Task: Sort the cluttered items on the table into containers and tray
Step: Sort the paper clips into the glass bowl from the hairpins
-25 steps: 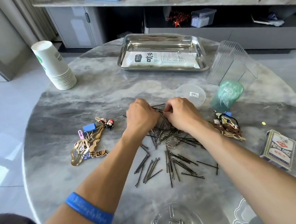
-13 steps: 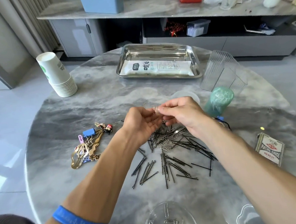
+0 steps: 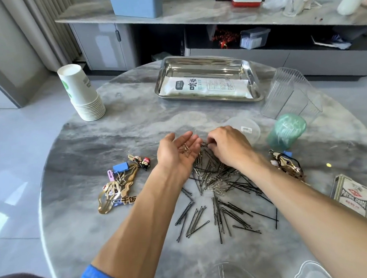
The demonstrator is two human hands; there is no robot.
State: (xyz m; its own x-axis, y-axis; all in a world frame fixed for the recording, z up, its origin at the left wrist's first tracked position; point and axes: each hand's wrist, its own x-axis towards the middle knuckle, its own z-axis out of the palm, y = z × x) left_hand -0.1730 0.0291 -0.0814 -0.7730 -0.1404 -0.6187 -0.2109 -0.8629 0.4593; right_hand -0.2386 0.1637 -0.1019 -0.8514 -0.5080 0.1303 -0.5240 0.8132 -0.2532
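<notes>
Tabletop (image 3: 79, 211) of grey marble carries everything we see. Beyond our hands sits the steel tray (image 3: 252, 73) with a white packet (image 3: 205, 87) lying in it. Far left of our left hand stands a stack of paper cups (image 3: 80, 94); beyond and right of our right hand are clear plastic containers (image 3: 290, 92) and a green jar (image 3: 286, 131). A card box (image 3: 351, 194) lies right of our right forearm. Under and nearer than both hands spreads the heap of black hairpins (image 3: 222, 210) mixed with paper clips (image 3: 218, 185). Our left hand (image 3: 179, 152) lies palm up, fingers relaxed, a few clips resting on it. Our right hand (image 3: 228, 146), fingers curled, pinches something small at the heap's far edge.
</notes>
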